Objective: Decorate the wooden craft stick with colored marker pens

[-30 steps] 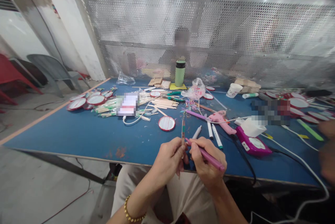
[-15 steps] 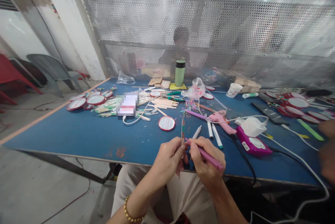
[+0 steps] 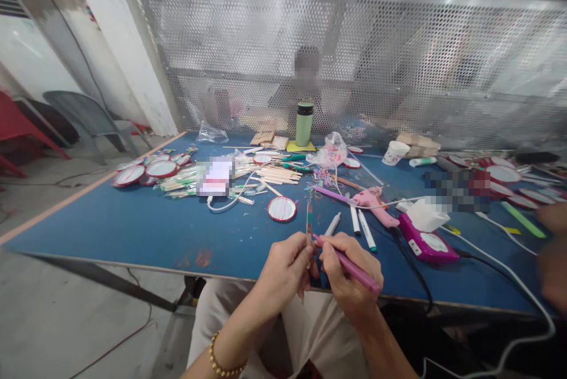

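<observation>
My left hand is closed on a narrow wooden craft stick, held upright near the table's front edge. A green band and brownish-pink patches colour the stick. In my right hand is a pink marker pen, its tip at or very near the stick's right side; whether they touch I cannot tell. A round white disc with a red rim lies just beyond my left hand. Beyond my right hand are a grey marker and two white markers.
A pink glue gun and a magenta power box with cables lie to the right. Wooden sticks, a phone and a green bottle are farther back. Another person's blurred hand is at the right edge.
The pink marker's rear end has shifted slightly right and down with my right hand. My left hand and the stick stay nearly still.
</observation>
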`<state>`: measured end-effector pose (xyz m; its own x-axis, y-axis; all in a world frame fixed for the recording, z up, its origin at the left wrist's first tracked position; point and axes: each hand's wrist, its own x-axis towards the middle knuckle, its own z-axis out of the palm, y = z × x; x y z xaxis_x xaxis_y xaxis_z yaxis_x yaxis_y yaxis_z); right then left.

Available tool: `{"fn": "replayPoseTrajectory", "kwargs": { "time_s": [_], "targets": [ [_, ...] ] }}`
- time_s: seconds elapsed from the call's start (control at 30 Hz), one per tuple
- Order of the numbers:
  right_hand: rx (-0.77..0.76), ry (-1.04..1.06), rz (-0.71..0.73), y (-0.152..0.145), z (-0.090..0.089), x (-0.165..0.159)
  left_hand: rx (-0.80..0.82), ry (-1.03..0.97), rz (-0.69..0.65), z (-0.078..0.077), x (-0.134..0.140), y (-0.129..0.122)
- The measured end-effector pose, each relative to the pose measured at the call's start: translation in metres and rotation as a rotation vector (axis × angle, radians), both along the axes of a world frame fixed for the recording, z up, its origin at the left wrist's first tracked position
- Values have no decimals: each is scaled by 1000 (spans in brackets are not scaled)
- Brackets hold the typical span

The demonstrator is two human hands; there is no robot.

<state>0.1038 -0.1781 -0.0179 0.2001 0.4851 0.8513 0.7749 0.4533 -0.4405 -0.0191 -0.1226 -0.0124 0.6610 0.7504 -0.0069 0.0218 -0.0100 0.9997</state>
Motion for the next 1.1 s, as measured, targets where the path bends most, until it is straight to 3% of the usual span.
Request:
{"fn": "replayPoseTrajectory", "kwargs": {
  "time_s": [1.1],
  "targets": [
    [-5,-3,41,3,-1,1,51,5,6,0,0,-2]
  ]
}}
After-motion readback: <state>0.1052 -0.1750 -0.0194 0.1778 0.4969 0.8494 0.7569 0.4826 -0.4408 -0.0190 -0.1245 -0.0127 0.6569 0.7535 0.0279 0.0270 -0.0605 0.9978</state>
